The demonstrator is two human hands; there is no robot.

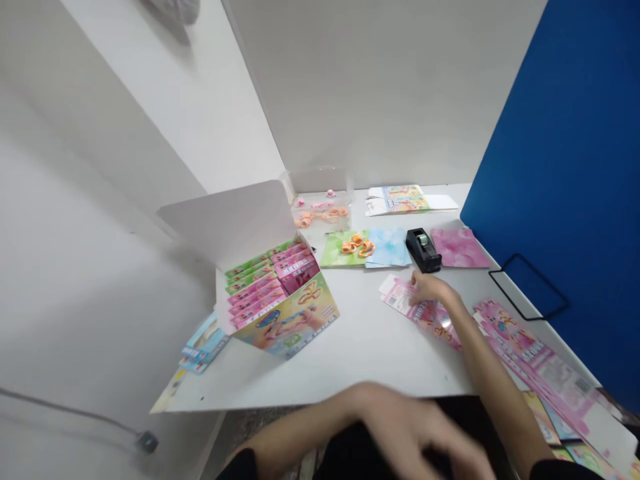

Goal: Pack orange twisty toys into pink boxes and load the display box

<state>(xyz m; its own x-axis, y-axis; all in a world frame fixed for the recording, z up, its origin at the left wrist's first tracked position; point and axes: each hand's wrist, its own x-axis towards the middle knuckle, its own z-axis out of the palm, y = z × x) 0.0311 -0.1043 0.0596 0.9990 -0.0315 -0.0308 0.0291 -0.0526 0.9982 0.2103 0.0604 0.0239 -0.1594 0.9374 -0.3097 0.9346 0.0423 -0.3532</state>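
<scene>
My right hand (pixel 431 288) reaches over the white table, its fingers closed on a flat pink printed carton (pixel 400 297). This carton lies slanted on the tabletop, with what looks like a shiny clear window near its lower right end; my wrist covers part of it. Low in the view, in front of the table edge, my left hand (pixel 413 427) is blurred by motion. Its fingers are apart and nothing shows in them. To the right of my right forearm lies a stack of similar flat pink cartons (pixel 530 353).
An open display box (pixel 295 320) packed with pink and green packets stands at left, blue packs (pixel 205 343) beside it. Farther back are a clear bag (pixel 323 207), orange-white bands (pixel 357 245) on coloured cards, a black tape dispenser (pixel 423 250) and pink cards (pixel 460 248). A blue panel (pixel 575 167) borders the right.
</scene>
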